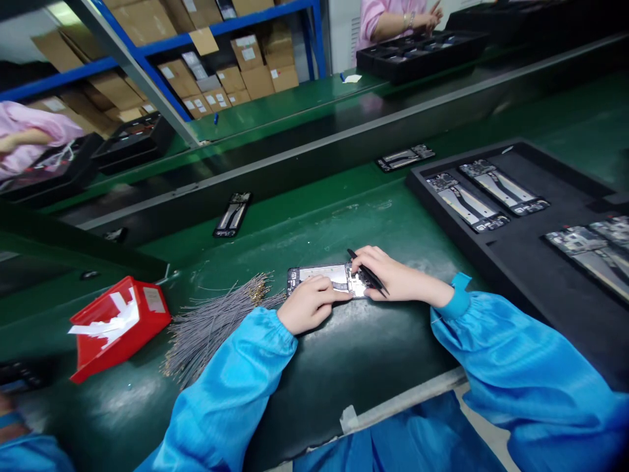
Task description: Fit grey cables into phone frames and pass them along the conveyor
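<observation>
An opened phone [322,271] lies flat on the green bench, its inner parts facing up. My left hand [310,303] rests over its lower edge and holds it, with the index finger stretched towards the circuit board at the right end. Black tweezers [367,272] are held in my right hand [383,270], lying across the palm side with the tips pointing down to the right. The thumb and index finger of that hand touch the phone's right end. Left of the phone lies a bundle of thin grey cables [213,328] with gold-coloured ends, close to my left sleeve.
A red bin [157,321] with white paper strips stands at the left. On the right, a black foam tray [491,262] holds several opened phones. Two more phones [232,214] [405,158] lie along the back rail. Co-workers in pink sleeves [386,23] work beyond it.
</observation>
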